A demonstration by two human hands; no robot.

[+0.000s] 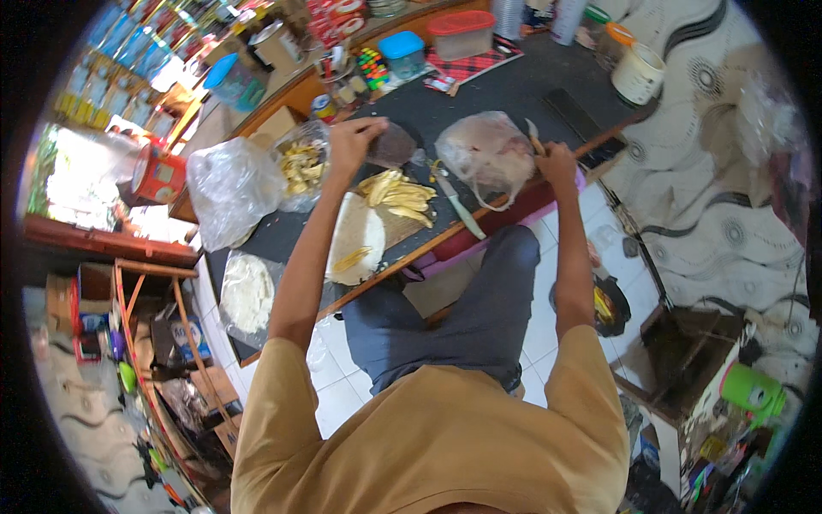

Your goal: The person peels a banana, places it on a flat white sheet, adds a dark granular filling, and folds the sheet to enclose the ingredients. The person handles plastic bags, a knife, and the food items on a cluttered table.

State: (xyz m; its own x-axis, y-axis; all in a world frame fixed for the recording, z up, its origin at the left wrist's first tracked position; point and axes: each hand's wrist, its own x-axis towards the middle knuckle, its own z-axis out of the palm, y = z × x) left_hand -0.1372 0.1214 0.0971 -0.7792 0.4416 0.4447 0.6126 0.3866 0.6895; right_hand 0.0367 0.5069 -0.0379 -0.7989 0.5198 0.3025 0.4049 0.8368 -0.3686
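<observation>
My left hand [353, 144] is closed at the upper edge of a clear bag of dark brown bits [392, 146], its fingertips pinched on the plastic. My right hand [558, 164], raised near the table's front edge, grips a slim, pale, curved utensil [533, 133], too small to tell exactly. Between the hands sits a knotted plastic bag [486, 150] with pale contents. Sliced banana strips [401, 192] lie on a board below the brown bag. Beside them a round white wrapper sheet [364, 227] carries one banana strip [351, 259]. A knife [462, 210] with a pale green handle rests at the edge.
More white sheets [248, 291] lie on plastic at the left. Behind them stand a crumpled clear bag [231, 184] and a bag of yellow pieces [301, 167]. Lidded tubs [462, 36] line the back. A dark phone [572, 114] and a cream tub [638, 75] are at the right.
</observation>
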